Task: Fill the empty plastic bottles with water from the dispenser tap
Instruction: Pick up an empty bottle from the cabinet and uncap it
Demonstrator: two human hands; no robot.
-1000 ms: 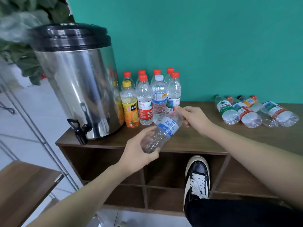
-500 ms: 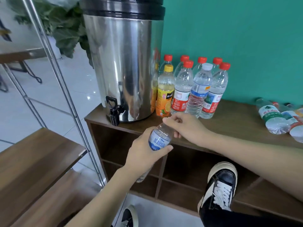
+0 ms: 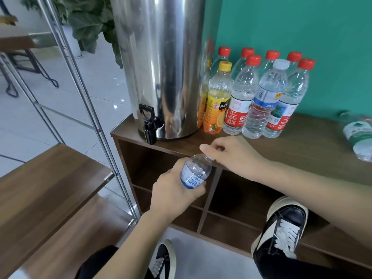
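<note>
Bottle [image 3: 194,171] is in mid-air just in front of the worktop [image 3: 314,158] edge, tilted so its long axis runs from the base down in the left hand [image 3: 173,195] up and right to the neck, which points at the right hand [image 3: 231,156]. Left fingers are curled round the lower body over the blue label. Right fingers are bunched together over the neck end, looks like they're pinching the cap, though the cap itself is hidden so can't say if it's loose yet. So cap-off is the step I'd guess we're on. Tap [image 3: 150,125] sits up and to the left of the bottle, on the front of the steel dispenser [image 3: 161,63], nearer the left hand, so that hand probably carries the open mouth under the spout. Upright capped bottles [image 3: 259,93] stand just right of the dispenser
</note>
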